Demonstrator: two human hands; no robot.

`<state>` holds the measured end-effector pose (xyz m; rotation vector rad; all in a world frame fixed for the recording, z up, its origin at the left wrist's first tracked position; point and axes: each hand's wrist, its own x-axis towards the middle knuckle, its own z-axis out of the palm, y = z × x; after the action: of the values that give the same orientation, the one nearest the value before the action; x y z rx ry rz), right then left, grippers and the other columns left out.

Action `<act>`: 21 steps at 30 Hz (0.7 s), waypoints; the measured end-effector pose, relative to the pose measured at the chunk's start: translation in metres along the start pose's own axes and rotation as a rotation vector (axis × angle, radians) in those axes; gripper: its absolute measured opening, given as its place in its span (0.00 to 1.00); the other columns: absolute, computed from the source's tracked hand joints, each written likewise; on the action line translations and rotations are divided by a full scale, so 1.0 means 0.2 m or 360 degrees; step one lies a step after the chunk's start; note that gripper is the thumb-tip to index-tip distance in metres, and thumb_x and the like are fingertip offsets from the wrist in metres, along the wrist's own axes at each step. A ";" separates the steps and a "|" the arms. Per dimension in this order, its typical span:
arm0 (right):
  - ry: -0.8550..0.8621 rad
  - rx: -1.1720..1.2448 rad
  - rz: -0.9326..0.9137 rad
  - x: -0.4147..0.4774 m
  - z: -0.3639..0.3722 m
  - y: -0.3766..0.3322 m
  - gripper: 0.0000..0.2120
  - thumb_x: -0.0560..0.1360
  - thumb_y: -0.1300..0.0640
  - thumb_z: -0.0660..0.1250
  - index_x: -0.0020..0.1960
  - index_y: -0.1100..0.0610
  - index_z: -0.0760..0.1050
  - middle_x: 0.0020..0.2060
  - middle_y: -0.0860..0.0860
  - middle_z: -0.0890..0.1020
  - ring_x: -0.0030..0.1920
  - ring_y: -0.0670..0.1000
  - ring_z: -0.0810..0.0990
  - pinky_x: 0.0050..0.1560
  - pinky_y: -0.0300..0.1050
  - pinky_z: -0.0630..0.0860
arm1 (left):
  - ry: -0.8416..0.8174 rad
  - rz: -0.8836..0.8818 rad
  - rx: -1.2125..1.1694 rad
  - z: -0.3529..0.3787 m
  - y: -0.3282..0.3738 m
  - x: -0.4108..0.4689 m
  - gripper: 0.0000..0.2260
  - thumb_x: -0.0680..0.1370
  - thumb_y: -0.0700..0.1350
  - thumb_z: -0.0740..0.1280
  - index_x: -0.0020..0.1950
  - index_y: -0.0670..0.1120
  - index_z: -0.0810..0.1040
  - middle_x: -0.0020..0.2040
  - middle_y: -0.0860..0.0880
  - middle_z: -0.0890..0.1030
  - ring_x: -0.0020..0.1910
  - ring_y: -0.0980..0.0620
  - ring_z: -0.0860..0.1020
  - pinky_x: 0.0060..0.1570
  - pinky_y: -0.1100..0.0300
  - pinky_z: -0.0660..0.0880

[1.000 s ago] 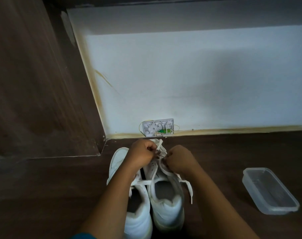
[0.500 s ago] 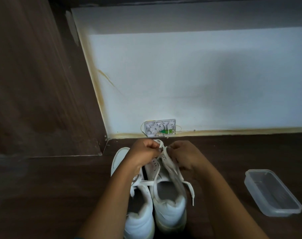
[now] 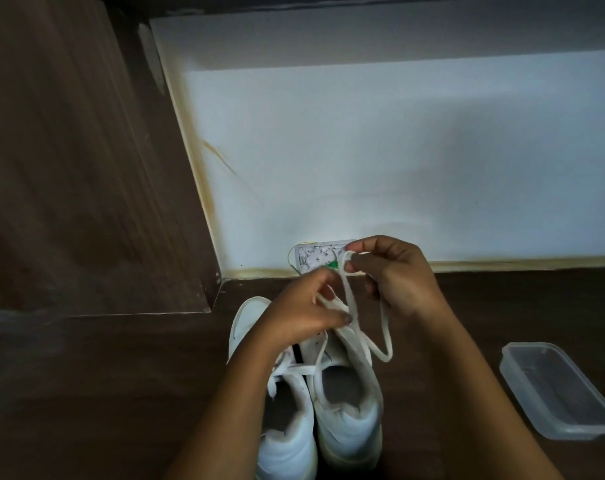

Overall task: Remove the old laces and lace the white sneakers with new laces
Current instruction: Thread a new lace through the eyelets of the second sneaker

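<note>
Two white sneakers stand side by side on the dark wooden floor, heels toward me: the left sneaker (image 3: 287, 434) and the right sneaker (image 3: 349, 424). A white lace (image 3: 386, 341) rises from the front of the right sneaker and hangs in a loop. My right hand (image 3: 398, 275) pinches the lace's upper part, raised above the toe. My left hand (image 3: 304, 306) holds another strand of the same lace just over the eyelets. The left sneaker keeps its lace, loose across the tongue.
A clear plastic container (image 3: 557, 389) with a lid lies on the floor at the right. A small white socket box (image 3: 315, 258) with a green part sits at the foot of the white wall. A wooden panel (image 3: 69, 168) closes off the left side.
My right hand has lifted up and away from the shoe, drawing the lace out into a long loop. My left hand stayed low over the right sneaker's front.
</note>
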<state>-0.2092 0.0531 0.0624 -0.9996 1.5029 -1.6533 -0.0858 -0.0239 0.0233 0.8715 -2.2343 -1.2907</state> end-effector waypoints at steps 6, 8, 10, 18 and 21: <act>-0.0143 -0.0193 -0.0096 0.01 -0.03 0.00 0.07 0.71 0.71 0.68 0.41 0.62 0.73 0.28 0.57 0.78 0.22 0.46 0.72 0.24 0.36 0.67 | 0.0195 0.0226 -0.0618 -0.03 0.11 0.00 0.05 0.76 0.39 0.68 0.42 0.48 0.80 0.33 0.54 0.79 0.31 0.60 0.75 0.29 0.67 0.69; -0.0133 -0.0344 -0.0162 0.02 -0.04 0.02 0.07 0.70 0.69 0.71 0.39 0.61 0.74 0.31 0.61 0.80 0.24 0.47 0.72 0.26 0.38 0.68 | 0.0288 0.0174 -0.0344 -0.06 0.10 0.00 0.11 0.77 0.37 0.65 0.36 0.45 0.79 0.26 0.54 0.76 0.25 0.61 0.71 0.28 0.66 0.67; -0.0098 -0.0472 -0.0252 0.03 -0.05 0.04 0.06 0.70 0.66 0.72 0.38 0.58 0.77 0.33 0.57 0.82 0.27 0.45 0.73 0.30 0.38 0.69 | 0.0290 0.0114 -0.0407 -0.11 0.10 -0.01 0.16 0.77 0.36 0.64 0.31 0.48 0.80 0.26 0.52 0.75 0.25 0.57 0.69 0.32 0.62 0.67; 0.0277 -0.0722 -0.0323 0.07 -0.02 0.14 0.07 0.72 0.62 0.71 0.36 0.53 0.80 0.29 0.47 0.81 0.27 0.41 0.73 0.32 0.36 0.68 | 0.0422 0.0440 -0.2239 -0.30 0.20 -0.11 0.14 0.70 0.49 0.64 0.25 0.45 0.74 0.33 0.46 0.81 0.36 0.50 0.82 0.50 0.50 0.80; 0.0161 -0.0981 -0.0320 0.06 0.03 0.16 0.02 0.72 0.57 0.71 0.42 0.51 0.82 0.35 0.43 0.80 0.36 0.43 0.77 0.39 0.36 0.68 | 0.0398 0.0306 -0.1927 -0.29 0.16 -0.10 0.15 0.75 0.50 0.60 0.30 0.46 0.74 0.30 0.51 0.74 0.22 0.57 0.67 0.27 0.66 0.70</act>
<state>-0.2097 0.0371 0.0309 -1.4426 2.1046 -1.4050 -0.0451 -0.0339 0.0798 0.2882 -0.9549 -1.8902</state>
